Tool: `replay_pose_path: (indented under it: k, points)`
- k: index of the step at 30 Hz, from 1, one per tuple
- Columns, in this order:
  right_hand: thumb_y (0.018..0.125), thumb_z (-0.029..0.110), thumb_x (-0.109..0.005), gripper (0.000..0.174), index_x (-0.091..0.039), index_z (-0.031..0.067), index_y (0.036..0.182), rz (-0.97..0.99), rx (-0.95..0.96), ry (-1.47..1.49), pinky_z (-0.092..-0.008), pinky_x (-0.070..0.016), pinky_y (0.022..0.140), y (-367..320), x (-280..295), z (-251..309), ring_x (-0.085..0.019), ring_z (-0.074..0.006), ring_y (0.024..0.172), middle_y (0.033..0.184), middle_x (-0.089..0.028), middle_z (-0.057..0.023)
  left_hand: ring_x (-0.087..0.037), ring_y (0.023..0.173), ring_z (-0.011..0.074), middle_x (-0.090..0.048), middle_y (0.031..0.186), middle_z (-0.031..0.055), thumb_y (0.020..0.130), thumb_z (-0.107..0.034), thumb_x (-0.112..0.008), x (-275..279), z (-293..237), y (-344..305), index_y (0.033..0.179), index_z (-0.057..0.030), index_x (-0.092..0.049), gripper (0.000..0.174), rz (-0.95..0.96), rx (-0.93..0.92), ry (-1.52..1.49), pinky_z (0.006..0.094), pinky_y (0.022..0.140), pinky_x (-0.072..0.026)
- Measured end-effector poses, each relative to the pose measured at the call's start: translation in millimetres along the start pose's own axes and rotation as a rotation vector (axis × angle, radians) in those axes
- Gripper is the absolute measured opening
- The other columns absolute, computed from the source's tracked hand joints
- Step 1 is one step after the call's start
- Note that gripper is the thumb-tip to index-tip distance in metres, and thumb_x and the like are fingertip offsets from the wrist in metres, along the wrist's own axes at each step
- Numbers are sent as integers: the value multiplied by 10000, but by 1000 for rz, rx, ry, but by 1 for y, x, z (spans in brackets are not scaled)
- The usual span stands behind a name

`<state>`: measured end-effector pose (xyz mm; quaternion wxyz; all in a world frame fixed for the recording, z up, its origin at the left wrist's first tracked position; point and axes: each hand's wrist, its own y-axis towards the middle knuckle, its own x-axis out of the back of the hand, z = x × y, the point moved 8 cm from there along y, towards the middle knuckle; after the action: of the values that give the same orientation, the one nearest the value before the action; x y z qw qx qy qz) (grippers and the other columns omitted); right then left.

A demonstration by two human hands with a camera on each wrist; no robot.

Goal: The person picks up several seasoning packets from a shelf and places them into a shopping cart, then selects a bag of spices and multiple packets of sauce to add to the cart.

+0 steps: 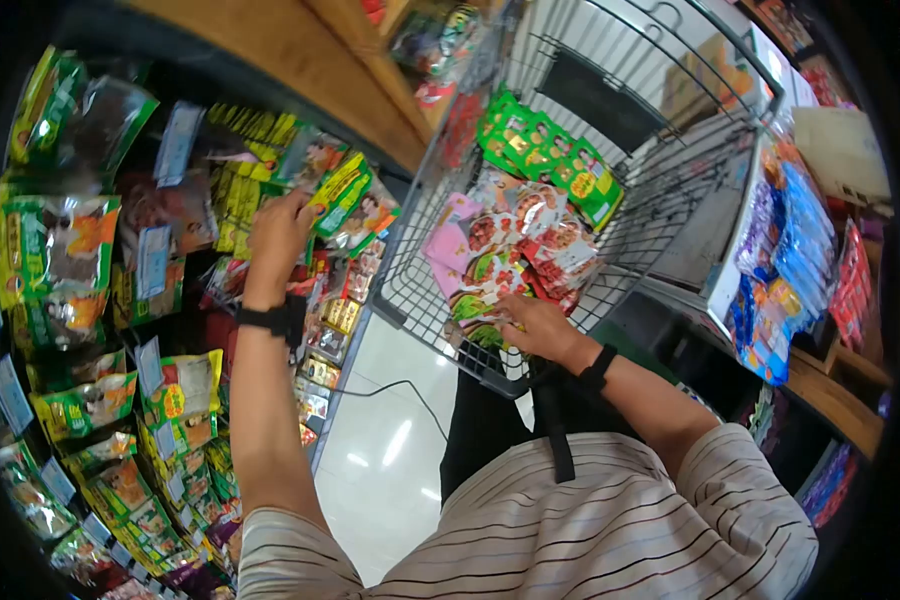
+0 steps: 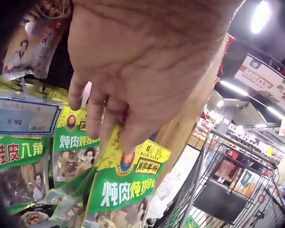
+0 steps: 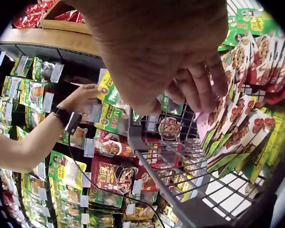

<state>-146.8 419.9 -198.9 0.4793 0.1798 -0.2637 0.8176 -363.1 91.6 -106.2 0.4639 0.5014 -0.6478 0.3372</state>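
My left hand (image 1: 278,238) is at the hanging display, pinching the yellow top of a green-and-yellow spice packet (image 1: 358,205). In the left wrist view, thumb and fingers meet at that packet's upper edge (image 2: 133,154), and similar packets (image 2: 69,147) hang just behind it. My right hand (image 1: 542,328) lies over the near end of the shopping cart (image 1: 405,290), its loosely bent fingers at the red-and-white packets (image 1: 520,225) piled inside. The right wrist view shows these fingers (image 3: 199,88) beside the packets' edges, with the palm over the cart rim.
Green packets (image 1: 550,155) and a pink packet (image 1: 450,235) also lie in the cart. Price tags (image 2: 23,116) stick out among the hanging packets on the left. A wooden shelf edge (image 1: 370,75) runs above them. Blue bags (image 1: 805,235) stand on the right side. A thin black cable (image 1: 410,385) hangs between the arms.
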Motion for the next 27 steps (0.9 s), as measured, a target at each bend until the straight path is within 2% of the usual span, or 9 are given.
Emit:
replay_pose_path:
  k: [3, 4, 7, 8, 11, 12, 15, 20, 27]
  points:
    - [856, 257, -646, 345, -599, 14, 1095, -45, -71, 55, -452, -525, 779, 0, 13, -8, -653, -385, 900, 977, -664, -203, -595, 753, 383, -636, 834, 186, 902, -138, -636, 30, -49, -12, 932, 0, -644, 142, -11, -27, -34, 424, 672, -464]
    - [858, 242, -639, 337, -606, 8, 1098, -57, -71, 76, -439, -530, 766, 2, 16, -13, -663, -380, 889, 962, -674, -203, -577, 693, 282, -608, 784, 136, 930, -146, -630, 39, -59, -17, 930, 11, -627, 157, -46, 16, -70, 360, 644, -449]
    - [861, 225, -628, 325, -608, 1, 1095, -99, -124, 225, -433, -533, 751, 9, 22, -28, -668, -387, 858, 932, -683, -204, -526, 700, 146, -577, 777, 71, 959, -161, -618, 53, -80, -23, 954, 18, -622, 179, -40, 159, -331, 302, 629, -421]
    - [874, 211, -617, 315, -602, -1, 1107, -121, -125, 161, -420, -534, 722, 12, 25, -32, -681, -345, 790, 869, -684, -187, -474, 753, 73, -567, 807, 7, 981, -173, -604, 55, -83, -22, 988, 11, -629, 186, -62, 135, -355, 258, 652, -399]
    - [890, 212, -610, 311, -601, -5, 1113, -90, -263, 424, -397, -531, 695, 19, 30, -42, -681, -282, 748, 830, -679, -166, -500, 635, 78, -604, 769, 9, 970, -162, -601, 56, -88, -23, 965, -13, -636, 153, -102, 313, -582, 263, 572, -398]
    - [905, 218, -604, 308, -599, -11, 1111, -115, -246, 485, -363, -525, 669, 20, 39, -36, -669, -214, 719, 817, -681, -134, -447, 640, 13, -576, 779, -40, 995, -194, -582, 57, -91, -23, 970, -35, -633, 168, -116, 304, -634, 212, 560, -369]
    - [908, 232, -608, 324, -592, -14, 1118, -108, -285, 472, -339, -520, 671, 21, 58, -32, -658, -184, 711, 832, -685, -112, -516, 802, 34, -612, 879, -26, 995, -208, -594, 59, -103, -26, 1009, -37, -628, 175, -109, 393, -780, 202, 715, -415]
    - [930, 223, -616, 338, -582, -5, 1176, -105, -288, 540, -288, -506, 728, 21, 59, -55, -610, -108, 786, 887, -654, -57, -630, 828, 71, -679, 964, 11, 984, -204, -590, 12, -125, -18, 1024, -67, -626, 147, 3, 467, -1182, 247, 745, -517]
    - [956, 198, -593, 303, -568, 8, 1191, -137, -293, 556, -259, -486, 710, -1, 76, -67, -579, -65, 806, 893, -631, -24, -624, 746, 81, -671, 887, 17, 968, -209, -613, -75, -160, 6, 1017, -64, -630, 154, 41, 483, -1218, 244, 656, -521]
